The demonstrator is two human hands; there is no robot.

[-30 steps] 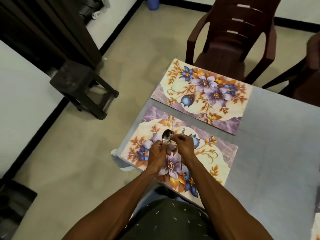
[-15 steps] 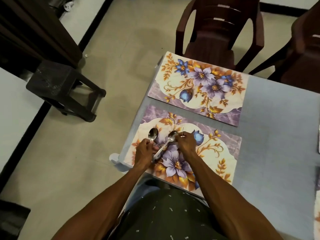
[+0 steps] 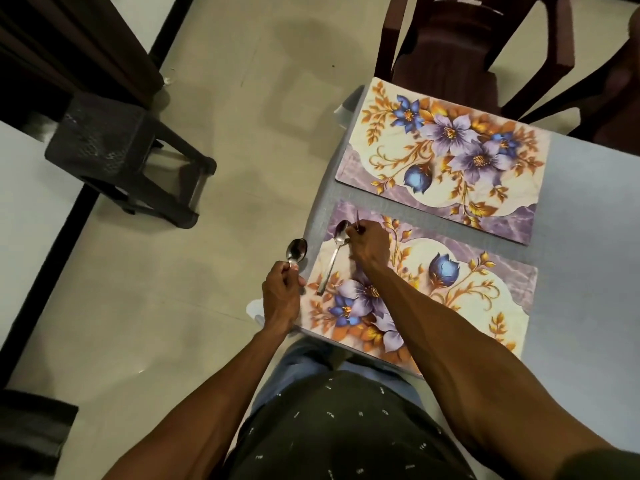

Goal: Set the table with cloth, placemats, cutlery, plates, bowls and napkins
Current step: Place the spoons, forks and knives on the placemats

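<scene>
Two floral placemats lie on the grey tablecloth (image 3: 588, 209): the near placemat (image 3: 450, 289) in front of me and the far placemat (image 3: 446, 157) by the chair. My left hand (image 3: 281, 296) grips a spoon (image 3: 296, 252) by its handle, bowl up, just off the table's left edge. A second spoon (image 3: 333, 259) lies on the near placemat's left side. My right hand (image 3: 369, 245) is over that spoon's bowl end and pinches a thin piece of cutlery (image 3: 357, 220), mostly hidden by the fingers.
A dark brown plastic chair (image 3: 467, 39) stands at the table's far end, another chair (image 3: 609, 95) at the far right. A black stool (image 3: 128, 157) sits on the tiled floor to the left, beside a dark cabinet (image 3: 69, 43).
The hands parted: my left hand carried one spoon left past the table edge. The other spoon went from my right hand down onto the near placemat's left side.
</scene>
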